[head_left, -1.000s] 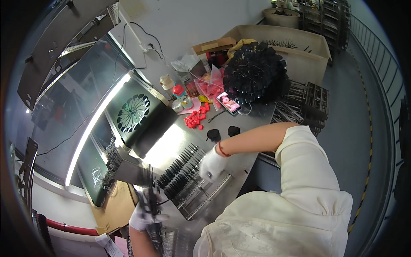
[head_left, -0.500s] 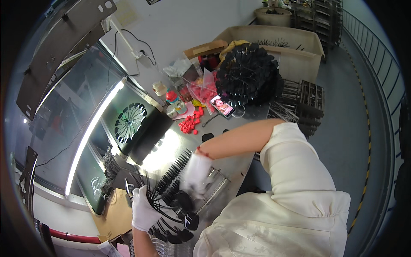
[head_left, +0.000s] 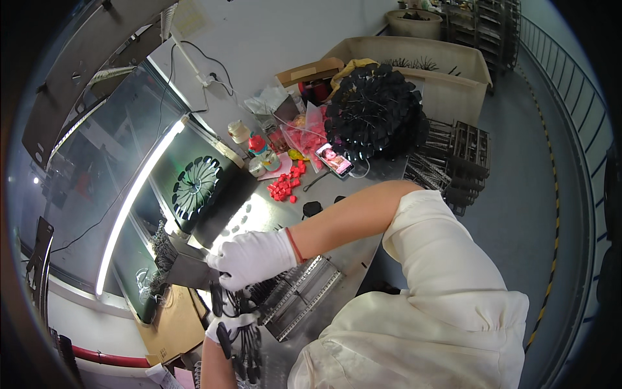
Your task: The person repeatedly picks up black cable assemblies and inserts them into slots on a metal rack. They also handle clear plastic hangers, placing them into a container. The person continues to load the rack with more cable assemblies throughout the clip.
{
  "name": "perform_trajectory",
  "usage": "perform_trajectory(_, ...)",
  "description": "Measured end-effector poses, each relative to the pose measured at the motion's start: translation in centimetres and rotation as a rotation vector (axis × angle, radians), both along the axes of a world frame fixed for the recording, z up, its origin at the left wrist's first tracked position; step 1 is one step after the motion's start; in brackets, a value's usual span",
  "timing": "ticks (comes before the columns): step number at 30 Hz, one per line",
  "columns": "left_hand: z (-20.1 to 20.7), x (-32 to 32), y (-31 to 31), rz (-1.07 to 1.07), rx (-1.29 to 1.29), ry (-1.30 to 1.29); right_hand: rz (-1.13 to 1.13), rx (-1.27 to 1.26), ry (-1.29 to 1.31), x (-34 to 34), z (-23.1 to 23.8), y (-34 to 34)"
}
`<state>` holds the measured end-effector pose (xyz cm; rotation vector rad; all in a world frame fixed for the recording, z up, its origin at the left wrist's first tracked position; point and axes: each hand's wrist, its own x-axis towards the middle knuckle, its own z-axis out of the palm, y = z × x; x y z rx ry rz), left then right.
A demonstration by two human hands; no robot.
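Note:
My left hand (head_left: 227, 325), in a white glove, is closed round a bunch of black thin-stemmed pieces with flat paddle ends (head_left: 248, 353); some stick up above the fist and others hang below it. Over it, my right hand (head_left: 253, 258), also gloved in white, has its fingers curled in beside a dark grey box (head_left: 188, 267). What the right fingers grip, if anything, is too small to make out. Close to both hands, a slotted metal rack (head_left: 303, 295) lies on the metal table, with black pieces along its left side.
A lit tube lamp (head_left: 139, 206) slants at the left. Beyond my right arm lie red bits (head_left: 283, 187), a phone (head_left: 334, 160) and a big heap of black pieces (head_left: 372, 110). More metal racks (head_left: 453, 162) are stacked at the right, with a beige bin (head_left: 453, 65) behind.
My right hand has moved left, from over the rack to beside the grey box. My left hand has lowered and turned with its bunch. More of the metal rack now shows.

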<state>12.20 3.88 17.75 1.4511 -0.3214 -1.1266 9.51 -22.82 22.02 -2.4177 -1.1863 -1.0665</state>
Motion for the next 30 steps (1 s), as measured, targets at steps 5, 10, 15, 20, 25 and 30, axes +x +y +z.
perform_trajectory(5, 2.2, -1.8, -2.1, -0.194, 0.126, 0.067, 0.069, -0.037, -0.052, 0.3, -0.6, 0.6)
perform_trajectory(10, -1.9, 1.1, 1.5, 0.361, 0.310, -0.576, -0.062, 0.033, 0.224, 0.5, -2.5, 0.4)
perform_trajectory(15, 1.8, -0.4, -2.9, 0.093, 0.593, -1.620, 0.703, -0.179, 1.919, 2.5, -9.1, -4.6)
perform_trajectory(20, 1.2, 2.9, 3.4, 0.397, 0.294, -0.324, 0.235, -0.151, 1.085, 1.4, -6.9, -6.1)
perform_trajectory(25, 1.5, 1.5, 1.0, 0.084, 0.210, -0.096, 0.422, 0.005, -0.119, 0.6, 2.6, -0.7)
perform_trajectory(30, 3.4, -1.5, -3.2, 0.037, 0.357, 0.032, 0.202, -0.028, 0.198, 0.8, 1.9, 2.4)
